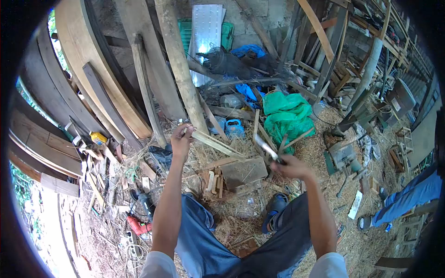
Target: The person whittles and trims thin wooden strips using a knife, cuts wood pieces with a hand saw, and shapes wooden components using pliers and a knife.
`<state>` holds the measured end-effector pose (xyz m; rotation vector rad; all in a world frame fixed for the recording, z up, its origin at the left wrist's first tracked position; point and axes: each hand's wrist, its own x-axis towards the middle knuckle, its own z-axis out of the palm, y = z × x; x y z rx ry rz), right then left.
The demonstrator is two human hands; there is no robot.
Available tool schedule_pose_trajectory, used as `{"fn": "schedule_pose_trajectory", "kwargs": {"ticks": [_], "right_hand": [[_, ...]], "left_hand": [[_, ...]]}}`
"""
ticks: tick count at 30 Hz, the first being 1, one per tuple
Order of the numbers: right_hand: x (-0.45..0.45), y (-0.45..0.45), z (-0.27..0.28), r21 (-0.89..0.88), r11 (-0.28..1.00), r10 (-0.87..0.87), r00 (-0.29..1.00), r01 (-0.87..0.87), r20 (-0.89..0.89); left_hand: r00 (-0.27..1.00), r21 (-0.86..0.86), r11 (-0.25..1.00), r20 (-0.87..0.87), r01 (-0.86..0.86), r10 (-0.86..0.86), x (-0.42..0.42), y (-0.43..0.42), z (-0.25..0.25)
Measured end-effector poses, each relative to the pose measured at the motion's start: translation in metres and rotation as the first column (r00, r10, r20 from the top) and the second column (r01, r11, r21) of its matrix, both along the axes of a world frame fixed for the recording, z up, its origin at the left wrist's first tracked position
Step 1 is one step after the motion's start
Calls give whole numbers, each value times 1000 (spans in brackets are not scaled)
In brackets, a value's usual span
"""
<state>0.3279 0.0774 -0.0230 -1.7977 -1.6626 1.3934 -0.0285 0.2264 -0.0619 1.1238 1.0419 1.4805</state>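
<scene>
Ahead of me, my left hand (182,138) is closed around the upper end of a thin pale wooden strip (215,143). The strip slants down to the right, its lower end near a wooden block (243,172) on the ground between my feet. My right hand (293,167) grips the dark handle of a knife (265,148). Its bright blade points up and left, slightly smeared by motion, apart from the strip. Small cut wood pieces (213,182) stand at the block's left side.
A green plastic bag (287,118) and a blue jug (235,128) lie ahead. Long boards (99,69) lean at left. A red power tool (138,225) sits by my left leg. Another person's leg (410,199) is at right. Shavings cover the ground.
</scene>
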Motion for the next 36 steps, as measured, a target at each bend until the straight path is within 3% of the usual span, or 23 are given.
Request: {"fn": "schedule_pose_trajectory", "kwargs": {"ticks": [2,4,7,9,12,14,16,18,20,21,23,24,25,26,27,28,29,31,35,36], "right_hand": [[-22,13,-31,425,877,-116,957,225,-266],[-45,26,-37,448,866,-102,955,223,-279],[-64,36,-46,400,910,-41,985,105,-166],[-72,36,-49,387,911,-72,979,142,-190],[-78,44,-59,309,932,-168,981,189,-93],[-84,46,-72,277,883,-206,843,379,-497],[-90,46,-76,257,872,-254,834,416,-489],[-94,46,-77,243,857,-303,825,455,-477],[-90,43,-75,125,703,-555,650,700,-518],[-83,44,-71,124,700,-561,649,703,-514],[-63,49,-50,-76,570,-583,338,818,-739],[-53,53,-59,43,670,-428,432,741,-794],[-55,50,-56,53,669,-415,431,742,-801],[-55,46,-50,57,700,-480,528,712,-701],[-53,43,-46,57,727,-533,615,684,-582],[-57,44,-54,133,707,-465,597,695,-654],[-60,41,-43,149,698,-464,600,701,-651],[-62,29,-25,14,759,-484,577,651,-658],[-60,23,-18,-5,806,-446,600,592,-664],[-59,22,-15,7,833,-413,631,553,-657]], "left_hand": [[998,-23,998,-39,53,-54,7,-2,3],[995,-33,995,-43,90,-91,17,-4,6],[991,-44,991,-49,124,-126,23,-4,8],[991,-43,991,-33,126,-127,27,-6,10],[988,-52,994,130,92,-85,35,-13,19],[982,-167,972,126,163,-143,50,-21,14],[958,-217,933,83,286,-274,75,-44,9],[953,-241,922,77,302,-292,92,-55,-4],[947,-249,916,149,314,-284,97,-52,-28],[945,-251,914,153,319,-288,92,-48,-42],[953,-280,911,49,302,-300,82,-45,-40],[924,-442,832,-18,336,-382,86,-69,-29],[894,-485,826,-174,287,-413,93,-69,-61],[841,-518,823,-318,234,-438,99,-62,-97],[673,-399,896,-611,194,-417,102,-67,-109],[443,-260,946,-837,193,-320,108,-72,-116],[450,-247,947,-836,206,-316,114,-74,-113],[295,-444,888,-838,121,-459,119,-82,-110],[360,-451,876,-799,170,-481,103,-87,-167],[267,-321,933,-896,163,-355,101,-89,-173]]}}
